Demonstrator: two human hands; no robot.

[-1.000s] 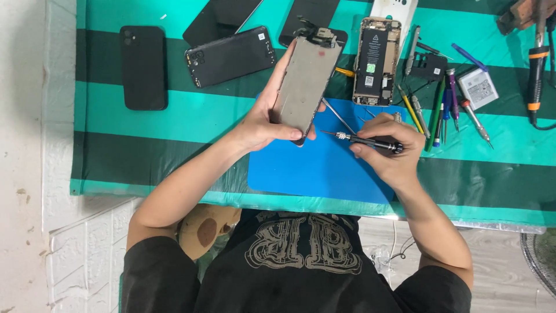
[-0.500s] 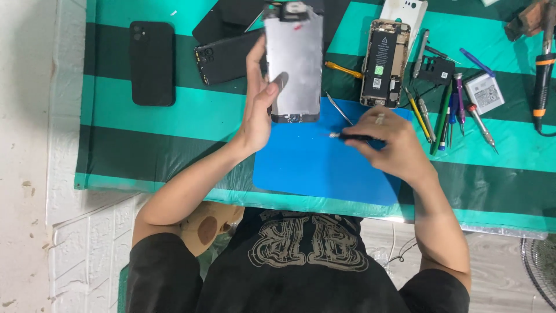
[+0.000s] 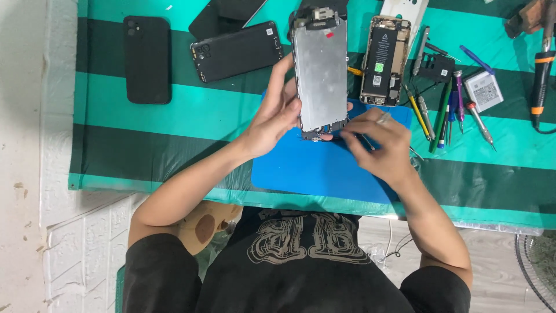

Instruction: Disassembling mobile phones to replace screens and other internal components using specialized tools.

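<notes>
Screen panel looked thin, light, fragile; left hand pinched its edge, right hand fingers closed at its bottom edge.

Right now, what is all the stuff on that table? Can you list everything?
Screen panel: one, silver back, held up over the mat.
Mat: one, blue, under the hands.
Tablecloth: one, green striped, covering the table.
Phones: at least two, black, upper left.
Open phone: one, gold, insides showing, right of the panel.
Hand tools: several, mixed colours, right side.
Left hand: grips the panel's edge.
Right hand: at the panel's bottom end.
</notes>
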